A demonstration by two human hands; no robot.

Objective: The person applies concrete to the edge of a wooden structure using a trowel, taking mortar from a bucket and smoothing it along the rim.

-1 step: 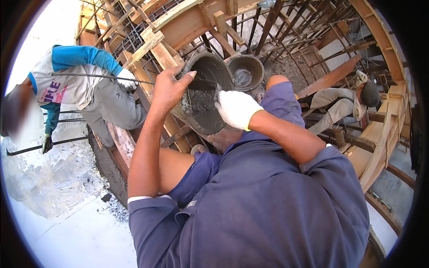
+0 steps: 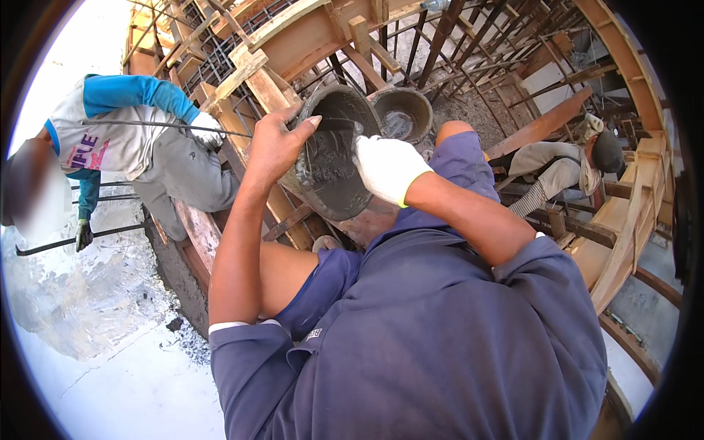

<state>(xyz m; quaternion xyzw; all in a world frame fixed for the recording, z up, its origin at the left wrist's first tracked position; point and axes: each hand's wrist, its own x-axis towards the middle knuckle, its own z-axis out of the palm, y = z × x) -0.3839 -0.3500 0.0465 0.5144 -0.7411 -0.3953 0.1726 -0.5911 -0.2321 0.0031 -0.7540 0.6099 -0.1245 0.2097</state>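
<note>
A dark bucket is tilted in front of me, with wet grey mortar inside. My bare left hand is closed on its left rim, thumb over the edge. My right hand, in a white glove, is closed at the bucket's right side around a mortar-coated tool. It looks like a trowel; its handle is hidden in the glove, and the blade is hard to tell from the mortar. A second dark bucket stands just beyond, with grey residue in its bottom.
At left a co-worker bends over, holding a steel bar above a pale slab. Another person crouches at right. Timber formwork and rebar run ahead; a long plank slopes at right.
My right hand and the tool have shifted very slightly at the bucket. The left co-worker's bar has moved a little to the right. My left hand keeps its place.
</note>
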